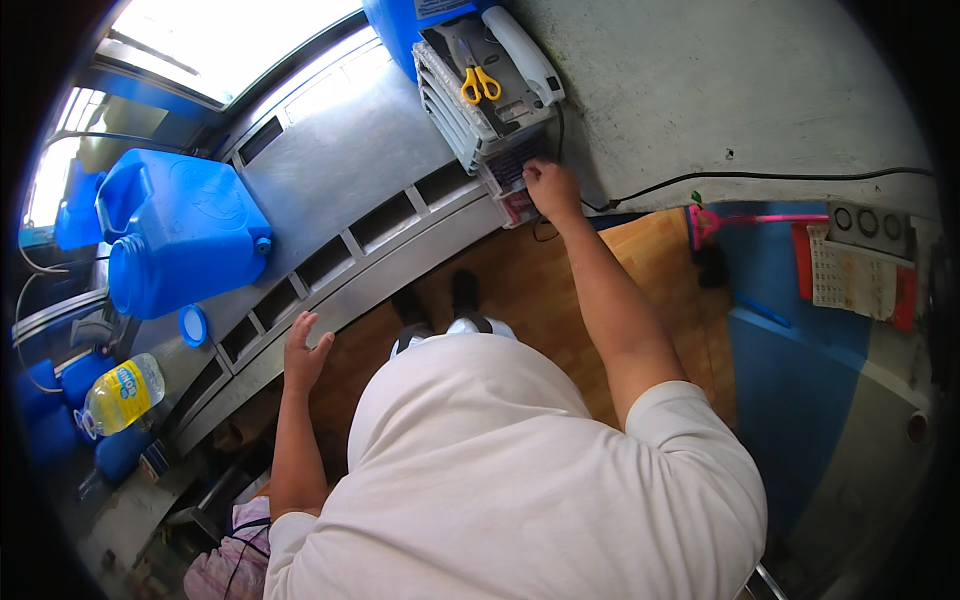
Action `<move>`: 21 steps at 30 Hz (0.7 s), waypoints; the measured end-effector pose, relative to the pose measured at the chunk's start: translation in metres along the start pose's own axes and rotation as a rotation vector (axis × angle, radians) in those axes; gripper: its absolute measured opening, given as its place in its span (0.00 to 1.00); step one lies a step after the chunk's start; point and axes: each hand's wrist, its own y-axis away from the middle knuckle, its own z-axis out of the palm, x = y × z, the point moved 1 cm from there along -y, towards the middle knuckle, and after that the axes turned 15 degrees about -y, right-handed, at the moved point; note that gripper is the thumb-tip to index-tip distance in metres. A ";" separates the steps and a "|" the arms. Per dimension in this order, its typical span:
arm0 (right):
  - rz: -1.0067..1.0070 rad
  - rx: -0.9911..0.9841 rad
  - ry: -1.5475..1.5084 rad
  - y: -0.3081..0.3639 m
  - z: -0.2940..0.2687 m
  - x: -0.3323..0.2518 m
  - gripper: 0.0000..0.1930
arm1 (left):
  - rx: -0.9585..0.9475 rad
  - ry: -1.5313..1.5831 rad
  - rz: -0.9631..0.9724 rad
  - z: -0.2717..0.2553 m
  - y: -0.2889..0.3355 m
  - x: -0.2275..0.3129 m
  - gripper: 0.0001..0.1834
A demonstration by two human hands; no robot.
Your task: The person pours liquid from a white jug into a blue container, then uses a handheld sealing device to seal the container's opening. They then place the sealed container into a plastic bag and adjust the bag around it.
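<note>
On the left, a blue jug [185, 240] is lying on its side on the steel counter [330, 170], its cap [193, 325] off near the front edge, so leftover liquid could dribble out. The left hand [303, 352] is hovering open just off that edge, holding nothing. The right hand [550, 190] is curling its fingers into a drawer [515, 180] of the drawer unit [480, 100] at the counter's right end. A hard tug could send the yellow scissors [479, 84] sliding off the top.

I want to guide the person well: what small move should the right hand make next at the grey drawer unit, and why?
Probably draw the lowest drawer a little further out: the right hand already touches the front of the grey plastic drawer unit, low down, while the left hand hangs open and free near the metal counter edge.
</note>
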 end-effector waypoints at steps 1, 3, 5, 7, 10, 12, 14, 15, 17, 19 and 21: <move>-0.023 -0.013 0.111 -0.003 0.006 0.001 0.17 | -0.015 -0.005 0.006 -0.004 0.001 0.003 0.26; -0.112 0.073 0.266 -0.011 0.020 0.005 0.19 | -0.068 -0.017 -0.029 -0.012 0.000 0.008 0.26; -0.143 0.072 0.437 -0.017 0.035 0.010 0.20 | -0.050 0.009 0.016 -0.021 0.000 0.011 0.26; -0.001 -0.054 0.404 -0.021 0.041 0.014 0.19 | -0.038 0.005 -0.019 -0.030 0.003 0.010 0.26; -0.068 0.003 0.422 -0.018 0.038 0.011 0.14 | -0.030 0.025 -0.078 -0.034 0.008 0.007 0.27; -0.121 0.061 0.369 -0.011 0.031 0.003 0.14 | -0.032 0.095 -0.111 -0.031 0.009 0.004 0.27; -0.192 0.143 0.284 -0.002 0.024 -0.009 0.14 | -0.047 0.133 -0.132 -0.023 0.007 -0.001 0.27; -0.171 0.160 0.203 0.002 0.023 -0.016 0.14 | -0.059 0.163 -0.125 -0.018 0.003 -0.002 0.27; -0.122 0.209 0.056 0.015 0.024 -0.029 0.15 | -0.064 0.276 -0.094 -0.007 -0.008 -0.003 0.27; -0.136 0.218 -0.168 0.023 0.032 -0.046 0.14 | -0.082 0.430 -0.045 0.003 -0.025 0.003 0.27; 0.033 0.051 -0.494 0.034 0.055 -0.069 0.14 | -0.114 0.614 -0.023 0.007 -0.043 0.015 0.27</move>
